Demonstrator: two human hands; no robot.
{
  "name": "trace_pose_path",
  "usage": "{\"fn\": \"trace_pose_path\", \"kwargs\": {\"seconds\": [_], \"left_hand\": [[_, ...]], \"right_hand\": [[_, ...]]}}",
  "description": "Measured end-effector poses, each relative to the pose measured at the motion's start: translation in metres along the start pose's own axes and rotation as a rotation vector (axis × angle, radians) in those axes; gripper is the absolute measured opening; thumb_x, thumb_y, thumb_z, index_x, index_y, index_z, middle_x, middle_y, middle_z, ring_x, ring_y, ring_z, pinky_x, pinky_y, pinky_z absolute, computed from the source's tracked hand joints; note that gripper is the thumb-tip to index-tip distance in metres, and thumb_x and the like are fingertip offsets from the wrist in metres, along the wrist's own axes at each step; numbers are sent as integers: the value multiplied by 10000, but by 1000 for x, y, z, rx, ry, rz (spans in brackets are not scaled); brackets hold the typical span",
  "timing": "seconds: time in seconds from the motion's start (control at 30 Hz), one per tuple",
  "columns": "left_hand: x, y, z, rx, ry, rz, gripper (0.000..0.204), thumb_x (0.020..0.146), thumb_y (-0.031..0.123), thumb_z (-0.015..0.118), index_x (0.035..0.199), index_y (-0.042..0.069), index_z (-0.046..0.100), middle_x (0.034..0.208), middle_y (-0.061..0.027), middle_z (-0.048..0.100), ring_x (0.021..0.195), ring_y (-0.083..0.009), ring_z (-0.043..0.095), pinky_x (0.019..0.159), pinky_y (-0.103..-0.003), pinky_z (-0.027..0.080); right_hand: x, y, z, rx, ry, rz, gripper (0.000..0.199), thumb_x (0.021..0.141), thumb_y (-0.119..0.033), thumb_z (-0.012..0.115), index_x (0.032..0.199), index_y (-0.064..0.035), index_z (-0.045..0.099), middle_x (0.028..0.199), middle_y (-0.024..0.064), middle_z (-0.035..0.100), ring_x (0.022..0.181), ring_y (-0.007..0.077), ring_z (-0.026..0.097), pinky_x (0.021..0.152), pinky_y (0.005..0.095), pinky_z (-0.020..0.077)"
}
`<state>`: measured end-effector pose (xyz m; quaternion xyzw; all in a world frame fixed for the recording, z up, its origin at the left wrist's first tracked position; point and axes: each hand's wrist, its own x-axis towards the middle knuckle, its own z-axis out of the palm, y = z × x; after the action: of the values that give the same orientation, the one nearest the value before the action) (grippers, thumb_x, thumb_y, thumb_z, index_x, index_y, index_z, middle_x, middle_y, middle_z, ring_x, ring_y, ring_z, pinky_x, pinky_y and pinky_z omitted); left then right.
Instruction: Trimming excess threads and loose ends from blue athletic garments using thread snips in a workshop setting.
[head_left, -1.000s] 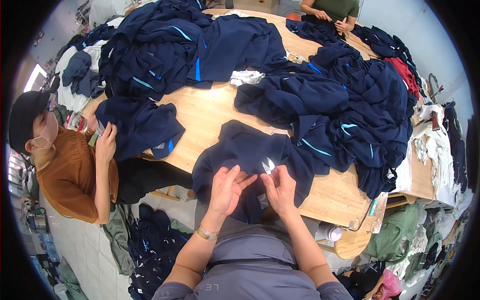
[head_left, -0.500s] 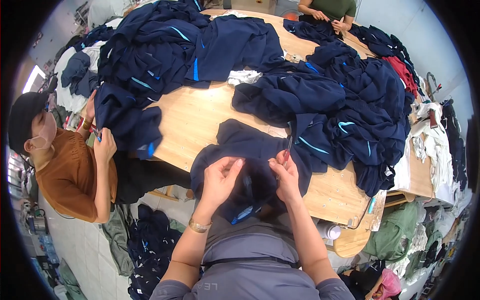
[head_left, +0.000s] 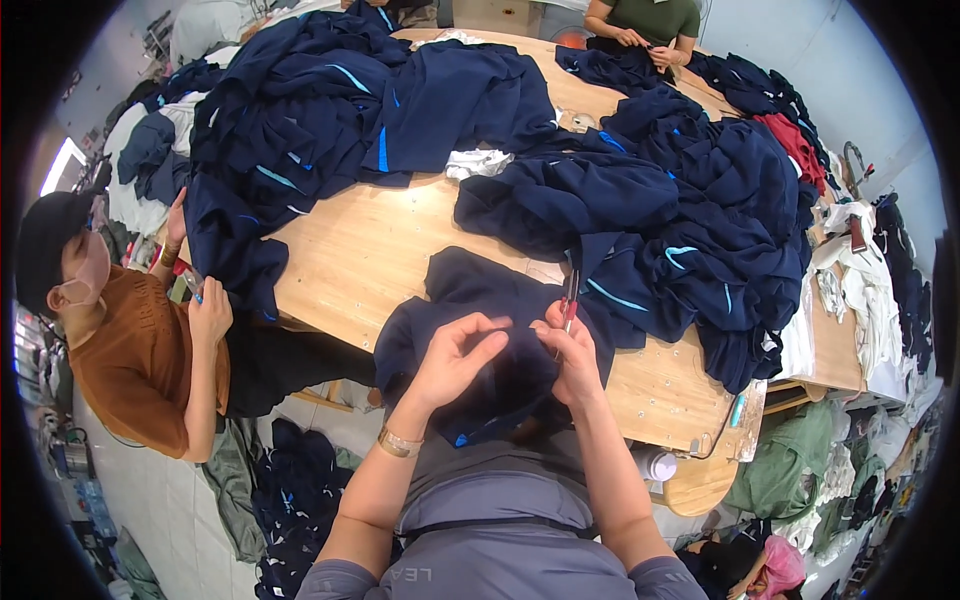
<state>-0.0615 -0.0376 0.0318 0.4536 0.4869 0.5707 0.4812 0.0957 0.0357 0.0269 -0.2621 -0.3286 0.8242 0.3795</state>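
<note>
Table: the wooden table (head_left: 340, 255) curves around in front of me and bears the clothes, presumably so that several of us can reach them from our own sides.
Left heap: dark blue clothes (head_left: 275, 125) are piled toward the far left, perhaps pushed back to leave elbow room at the near edge.
Right heap: more dark blue clothes (head_left: 725, 200) lie loosely bunched just beside my garment, within easy reach, I would judge.
Co-worker: a person in a brown top (head_left: 135, 355) sits at my left, handling another dark piece.
My garment: the dark garment (head_left: 470, 275) lies bunched at the table's near edge and hangs toward my lap, likely so that I can look straight down on it.
Left hand: my left hand (head_left: 458, 362) is curved over the garment, thumb near fingers; I cannot tell whether it pinches anything.
Right hand: my right hand (head_left: 572, 358) grips the scissors, facing the left one over the cloth.
White cloth: a crumpled white cloth (head_left: 478, 163) lies between the heaps; its reason is unclear.
Scissors: the small red-handled scissors (head_left: 570, 308) point away from me, seemingly tucked so that my thumb and forefinger can work too.
</note>
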Motion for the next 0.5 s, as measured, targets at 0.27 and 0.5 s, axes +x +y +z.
{"fn": "trace_pose_path", "kwargs": {"seconds": [0.27,0.5], "left_hand": [[1,9,-2,-308,98,-74,109,915,139,511,837,63,506,740,75,458,670,10,376,608,-148,320],[-2,13,-8,-393,151,-142,89,902,144,536,856,69,548,772,70,511,720,16,421,656,-142,336]], "right_hand": [[0,5,-1,-742,165,-322,174,891,-182,532,828,-72,413,689,-5,470,641,69,457,594,209,380],[-26,2,1,-1142,136,-511,335,820,-275,626,690,-50,415,501,75,389,429,208,439,438,289,344]]}}
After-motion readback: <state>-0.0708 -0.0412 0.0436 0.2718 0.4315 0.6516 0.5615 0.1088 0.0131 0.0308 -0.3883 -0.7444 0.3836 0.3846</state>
